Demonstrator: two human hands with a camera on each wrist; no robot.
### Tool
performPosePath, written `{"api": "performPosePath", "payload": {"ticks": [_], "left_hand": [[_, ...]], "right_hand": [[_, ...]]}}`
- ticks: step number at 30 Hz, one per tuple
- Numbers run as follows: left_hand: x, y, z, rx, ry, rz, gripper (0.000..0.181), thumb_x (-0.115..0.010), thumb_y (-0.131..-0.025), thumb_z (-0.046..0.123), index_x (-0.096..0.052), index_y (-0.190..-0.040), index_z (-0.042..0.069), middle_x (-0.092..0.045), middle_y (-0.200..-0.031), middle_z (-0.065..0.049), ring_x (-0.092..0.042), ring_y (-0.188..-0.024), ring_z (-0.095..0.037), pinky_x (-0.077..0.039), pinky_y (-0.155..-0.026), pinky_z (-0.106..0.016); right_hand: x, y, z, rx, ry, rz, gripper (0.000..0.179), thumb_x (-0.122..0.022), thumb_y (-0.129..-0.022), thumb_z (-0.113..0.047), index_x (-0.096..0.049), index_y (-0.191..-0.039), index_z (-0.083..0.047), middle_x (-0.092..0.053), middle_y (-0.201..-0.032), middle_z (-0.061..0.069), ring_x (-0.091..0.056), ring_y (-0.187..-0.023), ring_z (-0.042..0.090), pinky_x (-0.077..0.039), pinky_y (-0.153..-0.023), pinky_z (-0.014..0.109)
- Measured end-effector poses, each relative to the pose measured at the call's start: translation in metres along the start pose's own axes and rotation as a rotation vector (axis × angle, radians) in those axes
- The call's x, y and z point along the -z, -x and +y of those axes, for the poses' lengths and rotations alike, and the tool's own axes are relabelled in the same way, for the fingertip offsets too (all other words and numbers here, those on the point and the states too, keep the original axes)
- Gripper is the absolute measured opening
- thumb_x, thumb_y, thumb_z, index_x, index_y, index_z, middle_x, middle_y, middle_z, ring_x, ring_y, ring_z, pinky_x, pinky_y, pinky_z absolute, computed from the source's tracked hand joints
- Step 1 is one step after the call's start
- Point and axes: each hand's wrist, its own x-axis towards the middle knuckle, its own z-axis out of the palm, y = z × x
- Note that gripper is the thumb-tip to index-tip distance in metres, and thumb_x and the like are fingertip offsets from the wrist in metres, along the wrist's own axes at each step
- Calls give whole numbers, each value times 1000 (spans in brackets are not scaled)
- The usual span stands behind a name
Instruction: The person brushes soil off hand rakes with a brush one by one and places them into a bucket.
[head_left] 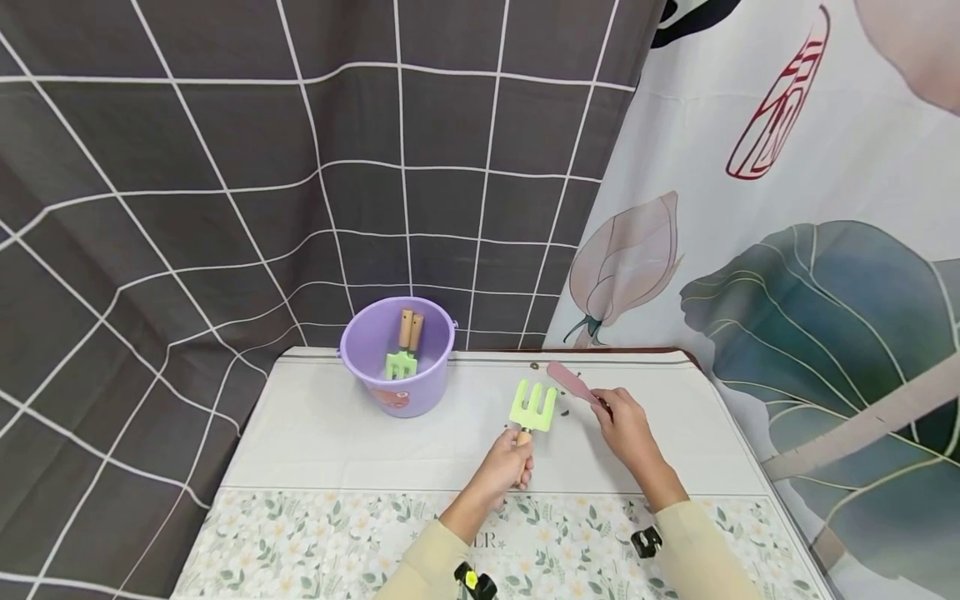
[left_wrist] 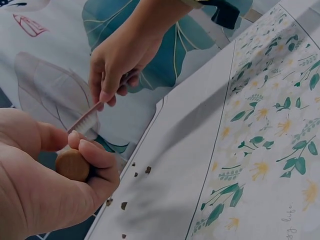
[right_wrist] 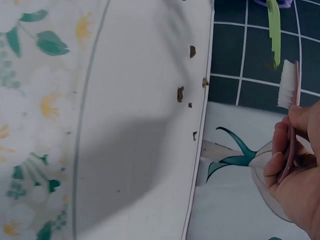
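My left hand [head_left: 504, 461] grips the wooden handle [left_wrist: 72, 165] of a small green garden fork [head_left: 531, 417], whose tines point away over the table. In my right hand [head_left: 628, 427] is a pink-backed brush [head_left: 572, 382] with white bristles [right_wrist: 286, 85]; fingers and thumb are curled round its handle. The brush head is close to the fork's tines [right_wrist: 274, 40]; whether they touch I cannot tell. Dark brown crumbs [left_wrist: 148, 170] lie scattered on the white tabletop beneath both tools.
A purple bucket [head_left: 420, 402] stands at the back left of the table [head_left: 300, 433]. Inside it lean two wooden-handled tools [head_left: 406, 329], at least one with a green fork head. A dark gridded curtain [head_left: 360, 200] hangs behind, and a leaf-patterned one [head_left: 630, 258] at right.
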Motion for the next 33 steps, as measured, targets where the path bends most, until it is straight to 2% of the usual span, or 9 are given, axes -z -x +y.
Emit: {"api": "performPosePath", "payload": {"ticks": [6,12,17,23,27,33], "left_hand": [[1,-1,-2,0,9,59,32,-52,-107,15,-42,-134,2,-50,-74,3,-42,-54,-5,-36,-46,-15],[0,-2,-4,-4,46,87,31,-54,-104,13,-39,-130,1,-51,-72,3,-41,-50,-4,-34,-43,-15],[2,-4,-3,0,63,61,26,-51,-108,21,-44,-125,3,-55,-79,1,-44,-53,-4,-37,-45,-15],[6,-5,-5,-3,94,14,29,-48,-110,29,-50,-118,2,-54,-90,-1,-49,-62,-7,-43,-51,-16],[7,-5,-7,15,107,9,39,-47,-110,31,-54,-127,-3,-52,-95,-2,-50,-72,-9,-45,-56,-17],[9,-8,-8,19,144,-10,49,-48,-110,30,-53,-139,-10,-51,-96,-2,-51,-77,-9,-50,-64,-19]], "right_hand": [[5,15,1,11,-20,22,22,-71,-97,-5,-72,-117,1,-66,-99,14,-59,-79,19,-53,-62,29],[12,28,-4,24,-48,49,22,-71,-96,-4,-72,-118,-1,-65,-96,11,-55,-76,15,-47,-57,22],[17,36,-8,32,-54,75,23,-71,-96,-4,-72,-119,-2,-65,-96,10,-54,-75,13,-47,-56,22],[22,40,-8,47,-53,89,23,-72,-96,-5,-72,-119,-3,-65,-95,8,-52,-74,11,-46,-56,22],[23,41,-7,46,-49,84,24,-73,-95,-4,-72,-118,-3,-65,-94,8,-52,-74,11,-47,-56,22],[25,41,-8,33,-45,79,23,-73,-95,-5,-73,-119,-3,-65,-95,7,-53,-75,12,-48,-57,22]]}}
